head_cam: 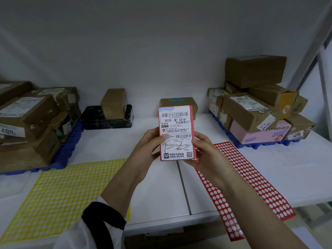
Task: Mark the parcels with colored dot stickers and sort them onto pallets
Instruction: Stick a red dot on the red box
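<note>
Head view. I hold a small red rectangular parcel (pixel 176 133) upright above the white tabletop (pixel 161 186), its white shipping label facing me. My left hand (pixel 150 146) has its grip closed on the parcel's left edge, thumb across the label; my right hand (pixel 203 150) has its grip closed on the right edge. A yellow sheet of dot stickers (pixel 59 193) lies flat at left, a red sheet of dot stickers (pixel 248 186) at right, partly beneath my right forearm. A blue plastic pallet at far left (pixel 69 151) and a blue plastic pallet at far right (pixel 251 145) each carry stacked brown cardboard boxes. A black tray (pixel 107 121) bearing one box sits near the wall.
</note>
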